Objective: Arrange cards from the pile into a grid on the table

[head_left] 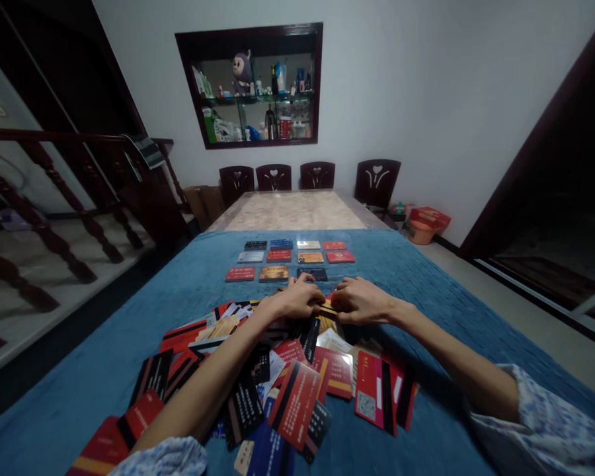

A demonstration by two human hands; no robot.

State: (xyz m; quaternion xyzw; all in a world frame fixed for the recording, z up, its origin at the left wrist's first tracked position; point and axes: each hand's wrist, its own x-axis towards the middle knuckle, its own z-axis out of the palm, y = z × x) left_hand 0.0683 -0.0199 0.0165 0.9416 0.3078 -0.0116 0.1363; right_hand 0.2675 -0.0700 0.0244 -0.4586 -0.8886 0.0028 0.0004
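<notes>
Gold card [328,309], one — between the left hand [298,297] and the right hand [361,301], at the far edge of the loose pile [293,404]. Long axis: crosswise, hand to hand, dipping slightly toward the right hand. Appearance: yellow-gold, dark stripe running lengthwise, ends hidden by fingers. Grip: fingers of both hands curled in at the card; whether either pinches it, cannot tell. Black card [311,340], just on the near side of the left hand's fingertips, long axis pointing away from the wearer. Pile: red, black, blue and gold cards, overlapping at mixed angles, extending nearer than both hands. Laid-out cards [279,255] — three rows beyond the hands, long sides crosswise. Beneath all: blue cloth [188,284].
</notes>
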